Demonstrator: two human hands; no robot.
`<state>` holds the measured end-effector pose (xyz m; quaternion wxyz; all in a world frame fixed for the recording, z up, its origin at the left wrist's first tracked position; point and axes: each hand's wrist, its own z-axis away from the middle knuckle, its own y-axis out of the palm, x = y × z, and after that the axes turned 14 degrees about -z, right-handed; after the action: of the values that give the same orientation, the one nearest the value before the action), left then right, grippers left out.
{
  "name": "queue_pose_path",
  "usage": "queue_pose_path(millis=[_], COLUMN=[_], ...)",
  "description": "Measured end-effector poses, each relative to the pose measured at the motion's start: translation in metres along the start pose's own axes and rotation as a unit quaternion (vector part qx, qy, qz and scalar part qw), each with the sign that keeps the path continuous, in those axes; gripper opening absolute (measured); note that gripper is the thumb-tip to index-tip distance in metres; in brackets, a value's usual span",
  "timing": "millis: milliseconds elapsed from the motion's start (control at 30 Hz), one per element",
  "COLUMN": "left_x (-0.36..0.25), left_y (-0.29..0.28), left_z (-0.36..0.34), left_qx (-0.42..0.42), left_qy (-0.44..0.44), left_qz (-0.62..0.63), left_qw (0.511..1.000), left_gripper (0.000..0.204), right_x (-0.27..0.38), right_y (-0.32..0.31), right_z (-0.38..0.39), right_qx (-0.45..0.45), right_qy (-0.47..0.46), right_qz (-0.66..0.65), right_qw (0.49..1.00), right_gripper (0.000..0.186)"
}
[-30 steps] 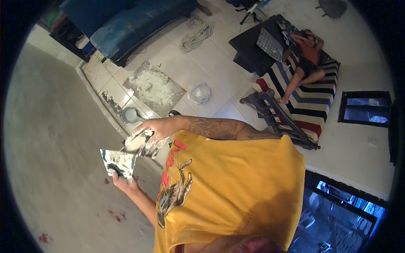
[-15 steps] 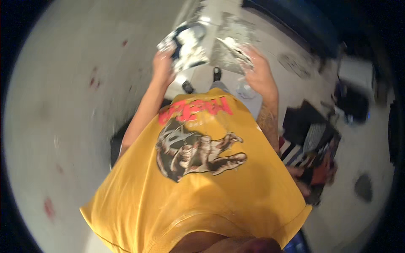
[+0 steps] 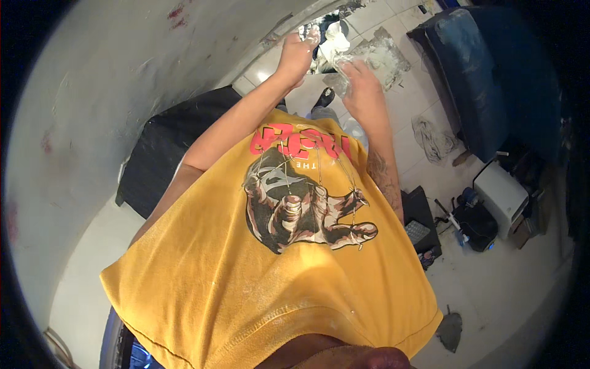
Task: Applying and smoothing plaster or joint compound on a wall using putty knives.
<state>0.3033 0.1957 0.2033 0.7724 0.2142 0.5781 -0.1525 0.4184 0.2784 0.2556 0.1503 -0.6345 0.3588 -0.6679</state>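
My left hand, smeared with white, is closed on the near left edge of a dark flat plate. A thick heap of white plaster lies on that plate. Close beside it, my right hand is closed round a wide flat trowel, its grey face streaked with plaster. The trowel's handle is hidden by my fingers. The two tools are held out in front of me and overlap in view, so I cannot tell whether they touch.
A grey wall with reddish marks curves along the left, above a black block-like thing. Behind on the right stands a dark blue padded piece of furniture. A bundle of cable, a white box and a black bag lie on the tiled floor.
My view has swung, and both hands now appear farther right, with the left one higher. The trowel has turned outward to the right, and its near end has come closer to the plaster plate.
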Motion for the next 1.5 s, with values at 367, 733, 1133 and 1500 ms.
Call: queue_pose_path(millis=[367,733,1133,1500], left_x=[0.016,-0.043,-0.038,-0.036], left_y=[0.011,-0.017,-0.018,-0.035], left_z=[-0.03,-0.025,0.013,-0.01], left_qx=[0.067,0.181,0.131,0.084], left_qy=[-0.138,-0.183,-0.236,-0.119], left_qz=[0.055,0.208,0.232,0.108], left_qw=[0.987,0.944,0.935,0.983], left_gripper=[0.014,0.018,0.022,0.013], right_x=[-0.024,0.0,-0.014,-0.008], right_y=[-0.007,-0.066,-0.007,-0.037], right_z=[0.01,0.034,0.035,0.019], right_qx=[0.064,-0.105,-0.113,-0.053], right_qy=[-0.045,-0.012,-0.114,-0.04], right_qz=[0.005,-0.236,-0.097,-0.073], right_qw=[0.997,0.966,0.982,0.995], right_gripper=[0.037,0.041,0.043,0.055])
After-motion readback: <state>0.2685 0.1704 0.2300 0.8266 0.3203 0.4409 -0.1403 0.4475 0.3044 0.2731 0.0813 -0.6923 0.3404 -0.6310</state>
